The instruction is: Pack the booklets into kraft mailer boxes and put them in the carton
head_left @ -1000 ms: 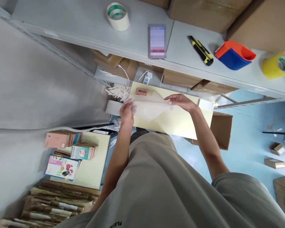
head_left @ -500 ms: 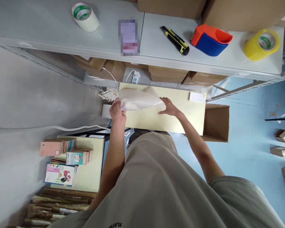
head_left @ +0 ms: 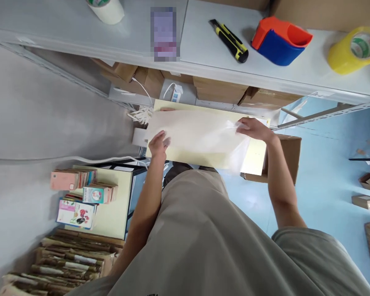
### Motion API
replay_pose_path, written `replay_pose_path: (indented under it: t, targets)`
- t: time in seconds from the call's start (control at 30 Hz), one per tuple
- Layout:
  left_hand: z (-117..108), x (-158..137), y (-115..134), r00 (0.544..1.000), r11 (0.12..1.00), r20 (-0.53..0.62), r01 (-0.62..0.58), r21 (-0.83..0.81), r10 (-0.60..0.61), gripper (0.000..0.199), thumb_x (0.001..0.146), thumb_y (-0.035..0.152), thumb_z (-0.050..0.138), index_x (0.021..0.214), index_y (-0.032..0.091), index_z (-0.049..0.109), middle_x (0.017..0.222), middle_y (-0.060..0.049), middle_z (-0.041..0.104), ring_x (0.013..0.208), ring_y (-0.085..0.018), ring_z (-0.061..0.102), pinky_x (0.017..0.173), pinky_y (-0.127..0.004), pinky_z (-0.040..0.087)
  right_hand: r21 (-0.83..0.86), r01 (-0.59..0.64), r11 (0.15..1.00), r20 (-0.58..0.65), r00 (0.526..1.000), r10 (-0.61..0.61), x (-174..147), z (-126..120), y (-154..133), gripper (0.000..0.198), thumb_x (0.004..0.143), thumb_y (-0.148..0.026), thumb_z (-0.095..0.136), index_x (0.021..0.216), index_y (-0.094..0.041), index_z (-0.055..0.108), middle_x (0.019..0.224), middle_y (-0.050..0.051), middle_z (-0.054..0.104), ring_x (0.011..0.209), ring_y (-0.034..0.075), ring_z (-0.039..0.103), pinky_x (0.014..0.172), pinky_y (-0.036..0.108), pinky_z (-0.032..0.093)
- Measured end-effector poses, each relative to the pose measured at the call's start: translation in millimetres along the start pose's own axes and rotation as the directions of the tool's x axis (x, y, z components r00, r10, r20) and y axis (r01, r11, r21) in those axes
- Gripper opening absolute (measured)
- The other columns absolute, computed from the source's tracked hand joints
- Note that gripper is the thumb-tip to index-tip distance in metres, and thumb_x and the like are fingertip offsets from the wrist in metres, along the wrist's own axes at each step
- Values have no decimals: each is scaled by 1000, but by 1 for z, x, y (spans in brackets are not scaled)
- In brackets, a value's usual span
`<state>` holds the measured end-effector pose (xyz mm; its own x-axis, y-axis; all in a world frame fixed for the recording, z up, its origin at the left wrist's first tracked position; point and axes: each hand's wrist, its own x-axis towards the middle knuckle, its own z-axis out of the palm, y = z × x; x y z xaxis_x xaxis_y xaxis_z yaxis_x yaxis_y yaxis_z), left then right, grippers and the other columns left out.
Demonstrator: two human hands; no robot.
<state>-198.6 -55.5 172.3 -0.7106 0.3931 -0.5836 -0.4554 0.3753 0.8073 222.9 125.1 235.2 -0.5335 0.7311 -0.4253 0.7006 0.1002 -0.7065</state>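
Note:
A long translucent white plastic sheet is spread across the pale yellow tabletop. My right hand pinches its upper right part, and a loose fold hangs from there toward the table's front edge. Over the sheet's left end rests my left hand, thumb and fingers apart. What lies under its fingertips is hard to make out. A small reddish edge shows at the sheet's upper left border; its kind is unclear.
On the grey shelf lie a utility knife, an orange and blue holder, yellow tape and white tape. An open cardboard box stands right of the table. Books are at the left.
My right hand has moved right and taken hold of the sheet, which is now stretched out flatter and longer. My left hand has shifted slightly, and its fingers have opened. The view has tilted down a little.

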Motion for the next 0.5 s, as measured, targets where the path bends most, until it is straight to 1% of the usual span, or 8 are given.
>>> replay_pose_path:
  t: [0.03,0.1,0.17,0.23,0.3,0.37,0.43,0.5]
  targets:
    - [5,-1,-10,1000,999,-6,30,41,-29,27,77,25,96,98,22,81,114,-8,85,91,-16,80,80,-25,63,-85,-63,994,53,996,67,2,-6,8,28,92,-33,86,118,-22,86,119,10,86,111,34,78,100,43,60]
    - [11,-1,-28,998,992,-24,66,111,-63,25,75,24,94,97,21,81,108,-6,84,87,-14,77,76,-22,59,-227,-175,958,149,966,212,11,-7,25,28,86,-23,90,114,-21,88,117,10,87,108,33,80,98,41,61]
    - [12,4,-43,997,983,-34,72,168,-68,24,74,22,89,97,20,81,98,-3,82,82,-11,73,72,-20,54,-317,-239,918,218,923,316,23,4,43,23,84,-15,90,106,-20,90,113,10,88,105,32,80,96,40,61]
    - [8,12,-56,996,976,-40,81,204,-74,25,73,19,84,98,19,81,85,0,77,75,-9,66,68,-18,48,-358,-272,893,251,893,373,36,20,59,15,87,-12,87,101,-17,90,110,12,88,103,30,80,94,39,61]
    - [3,19,-67,995,968,-51,96,231,-87,31,70,16,80,101,18,80,72,4,70,68,-9,60,66,-19,45,-381,-303,873,227,885,407,47,39,71,14,93,-14,83,106,-14,89,112,16,88,102,30,80,94,39,61]
    - [-5,24,-77,993,960,-72,112,256,-97,35,67,15,78,102,17,80,63,7,61,65,-10,57,65,-21,44,-399,-343,850,150,891,429,56,58,80,23,99,-18,80,120,-10,87,121,21,87,106,30,78,97,39,60]
    - [-12,26,-83,991,949,-93,123,290,-100,36,66,16,78,102,17,80,59,9,55,64,-11,56,64,-22,45,-401,-391,828,73,888,454,64,76,84,32,105,-22,76,133,-7,83,130,24,84,113,30,77,102,40,58]
    - [-21,28,-86,989,937,-111,132,324,-101,35,66,17,77,101,18,79,58,9,53,64,-12,55,63,-22,45,-388,-427,817,28,880,473,70,93,84,34,110,-23,71,138,-7,80,136,24,82,121,30,74,108,40,55]
